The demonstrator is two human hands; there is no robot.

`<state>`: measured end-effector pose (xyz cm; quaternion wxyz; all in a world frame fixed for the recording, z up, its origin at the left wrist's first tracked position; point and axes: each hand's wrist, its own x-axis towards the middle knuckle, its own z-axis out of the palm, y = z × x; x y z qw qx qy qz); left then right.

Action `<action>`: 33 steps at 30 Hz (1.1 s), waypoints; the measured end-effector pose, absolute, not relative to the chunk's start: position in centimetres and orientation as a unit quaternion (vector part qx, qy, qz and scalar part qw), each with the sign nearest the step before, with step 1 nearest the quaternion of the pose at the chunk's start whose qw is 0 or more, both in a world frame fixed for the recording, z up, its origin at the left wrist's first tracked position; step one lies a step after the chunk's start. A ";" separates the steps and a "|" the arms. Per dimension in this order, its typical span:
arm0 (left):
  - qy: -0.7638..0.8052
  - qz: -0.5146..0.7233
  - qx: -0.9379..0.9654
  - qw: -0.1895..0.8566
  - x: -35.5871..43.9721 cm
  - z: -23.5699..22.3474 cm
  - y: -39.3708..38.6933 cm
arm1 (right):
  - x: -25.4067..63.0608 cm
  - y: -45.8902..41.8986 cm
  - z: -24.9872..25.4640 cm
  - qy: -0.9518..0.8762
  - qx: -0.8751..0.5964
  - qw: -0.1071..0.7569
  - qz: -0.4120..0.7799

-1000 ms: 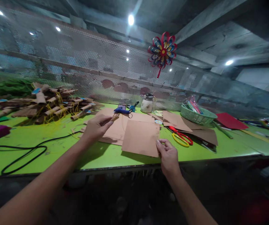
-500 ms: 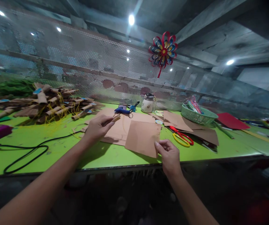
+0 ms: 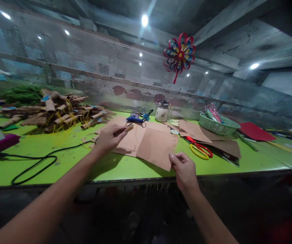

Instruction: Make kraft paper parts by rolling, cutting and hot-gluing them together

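My right hand [image 3: 185, 169] pinches the near right corner of a square brown paper sheet [image 3: 157, 147], whose front part is raised off the green table. Over the left side, my left hand [image 3: 111, 137] is closed on a small brown piece [image 3: 129, 128], perhaps folded paper; most of it is hidden by the fingers. Beneath and behind the sheet lie larger brown papers [image 3: 125, 145], with a thin yellow string [image 3: 136, 132] on them. Behind these rests a blue glue gun [image 3: 135, 120]. To the right of the sheet are scissors [image 3: 199, 149] with red and yellow handles.
Rolled brown paper pieces [image 3: 61, 112] with yellow strings are heaped at the left. A black cable [image 3: 51, 157] loops across the table [image 3: 84, 169]. A white bottle [image 3: 161, 112] stands at the back, and a green basket [image 3: 219, 125] holds packets. Red paper [image 3: 256, 131] lies at right.
The brown sheet has tilted a little, its near right corner still in my right hand. My left hand keeps its small piece. The whole view has shifted slightly.
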<state>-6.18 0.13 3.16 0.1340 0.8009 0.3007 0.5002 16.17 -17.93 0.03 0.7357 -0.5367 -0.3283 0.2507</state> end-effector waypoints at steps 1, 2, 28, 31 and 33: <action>0.301 0.502 0.800 0.131 -6.2 3.2 0.1 | 16.1 -18.0 0.0 -0.329 -0.534 0.737 0.253; 0.301 0.503 0.800 0.128 -6.2 3.2 0.1 | 16.1 -18.0 -0.1 -0.329 -0.531 0.737 0.257; 0.380 0.472 0.791 0.085 -5.9 2.3 0.7 | 8.2 -20.7 1.2 -0.263 -0.436 0.627 0.589; 0.372 0.467 0.798 0.087 -5.8 2.3 0.5 | 8.2 -21.9 1.3 -0.320 -0.457 0.549 0.622; 0.355 0.459 0.810 0.085 -5.7 2.4 0.3 | 8.7 -23.0 1.3 -0.384 -0.512 0.469 0.609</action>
